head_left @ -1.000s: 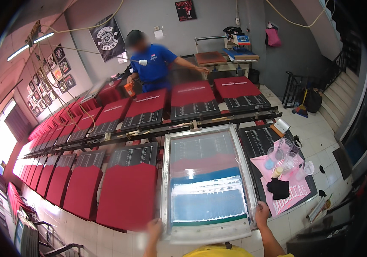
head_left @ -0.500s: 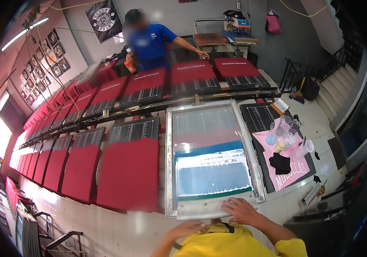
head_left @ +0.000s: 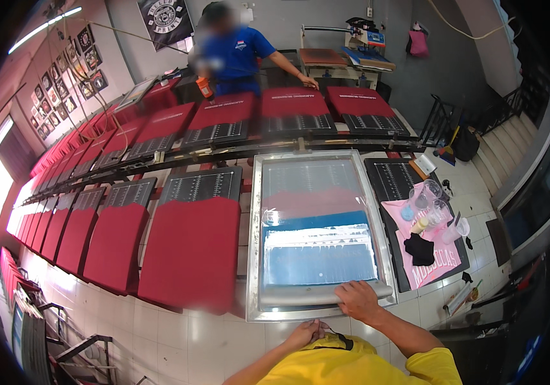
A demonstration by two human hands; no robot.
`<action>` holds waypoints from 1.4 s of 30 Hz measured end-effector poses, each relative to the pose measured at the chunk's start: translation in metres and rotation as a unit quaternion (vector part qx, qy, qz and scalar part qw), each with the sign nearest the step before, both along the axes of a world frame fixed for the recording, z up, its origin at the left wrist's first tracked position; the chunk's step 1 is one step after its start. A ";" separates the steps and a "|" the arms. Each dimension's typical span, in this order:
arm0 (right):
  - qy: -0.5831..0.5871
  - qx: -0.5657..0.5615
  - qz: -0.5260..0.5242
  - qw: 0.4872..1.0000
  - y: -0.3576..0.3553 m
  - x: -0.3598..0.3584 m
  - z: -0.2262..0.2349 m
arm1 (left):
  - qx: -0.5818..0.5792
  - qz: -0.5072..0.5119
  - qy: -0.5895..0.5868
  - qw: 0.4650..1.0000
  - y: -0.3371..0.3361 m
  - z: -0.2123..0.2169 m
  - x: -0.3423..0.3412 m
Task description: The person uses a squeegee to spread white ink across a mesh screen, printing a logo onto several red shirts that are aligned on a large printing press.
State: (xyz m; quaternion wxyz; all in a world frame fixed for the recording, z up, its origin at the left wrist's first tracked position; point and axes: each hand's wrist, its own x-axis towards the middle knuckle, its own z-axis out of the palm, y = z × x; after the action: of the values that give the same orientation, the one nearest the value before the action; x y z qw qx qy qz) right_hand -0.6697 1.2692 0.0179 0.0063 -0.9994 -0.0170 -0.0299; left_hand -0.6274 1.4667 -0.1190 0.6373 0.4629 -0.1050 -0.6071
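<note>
A metal-framed printing screen [head_left: 255, 224] lies over a board in front of me, with white ink spread across its blue mesh. Along its near end rests a wide grey squeegee [head_left: 300, 295]. My right hand [head_left: 358, 300] is closed over the squeegee's right part. Close to my waist, just off the frame's near edge, my left hand [head_left: 308, 332] has its fingers bunched together by a dark cord on my yellow clothing. What they pinch is too small to make out.
Red shirts [head_left: 188, 253] lie on boards in two long rows to the left and beyond. On the right board, a pink shirt [head_left: 438, 260] carries plastic cups [head_left: 421, 202] and a black cloth [head_left: 420, 249]. Across the rows stands a person in blue [head_left: 236, 58] holding an orange tool [head_left: 205, 88].
My right hand has gone from lying flat on the squeegee to curling over it, and the squeegee sits farther up the screen. My left hand has moved right, its fingers now bunched.
</note>
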 end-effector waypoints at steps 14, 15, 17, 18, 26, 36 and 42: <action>-0.111 -0.072 0.037 0.991 -0.073 0.099 -0.038 | 0.086 -0.015 -0.085 0.993 -0.002 -0.001 0.001; -0.139 -0.077 0.047 0.986 -0.073 0.104 -0.038 | 0.082 -0.014 -0.080 0.993 -0.001 -0.003 -0.001; -0.157 -0.070 0.056 0.984 -0.076 0.113 -0.035 | 0.065 -0.014 -0.085 0.994 0.000 -0.010 0.001; -0.146 -0.058 0.054 0.986 -0.079 0.119 -0.033 | 0.057 -0.015 -0.088 0.994 0.000 -0.014 -0.001; -0.053 -0.026 0.034 0.998 -0.077 0.103 -0.036 | 0.093 0.000 -0.046 0.995 -0.002 0.002 0.003; -0.149 -0.050 0.029 0.987 -0.093 0.122 -0.046 | 0.058 0.035 0.015 0.998 -0.002 -0.014 -0.007; 0.048 -0.028 -0.021 0.998 -0.093 0.136 -0.018 | 0.095 -0.009 -0.084 0.992 -0.002 -0.006 0.004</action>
State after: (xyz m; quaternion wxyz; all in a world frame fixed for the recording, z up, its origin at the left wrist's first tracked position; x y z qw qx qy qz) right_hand -0.5334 1.1762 0.0002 -0.0215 -0.9996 0.0030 0.0187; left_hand -0.6233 1.4644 -0.1255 0.5735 0.5700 -0.1047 -0.5790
